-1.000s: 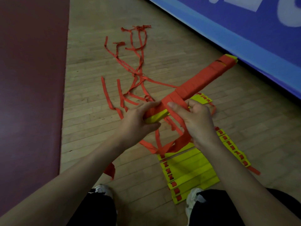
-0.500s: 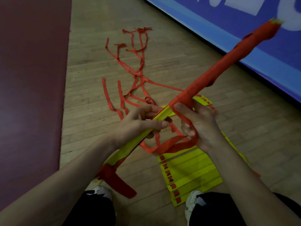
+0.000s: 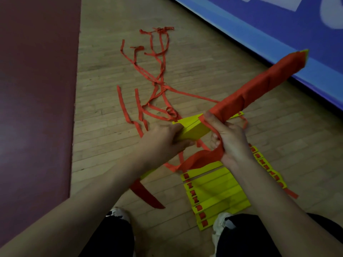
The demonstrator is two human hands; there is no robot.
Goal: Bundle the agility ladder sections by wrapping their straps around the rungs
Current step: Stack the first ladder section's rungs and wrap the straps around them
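A stack of yellow rungs [image 3: 193, 127] is held above the floor, slanting up to the right. Its far half is covered in wound red strap [image 3: 259, 86]. My left hand [image 3: 163, 141] grips the bare yellow part of the bundle. My right hand [image 3: 230, 140] grips the bundle at the edge of the wrapping, with a loose red strap [image 3: 198, 160] running through its curled fingers. That strap hangs down under the bundle, and a red end [image 3: 146, 195] dangles below my left forearm.
A second section of yellow rungs [image 3: 217, 193] lies flat on the wooden floor near my shoes [image 3: 118, 214]. Tangled red straps [image 3: 156, 75] spread over the floor ahead. A dark red mat [image 3: 37, 89] borders the left; a blue padded barrier [image 3: 259, 30] runs along the right.
The bundle swung up steeply, then came back down to a lower slant. My right hand has carried the strap around beneath it, and more bare yellow rung shows between my hands.
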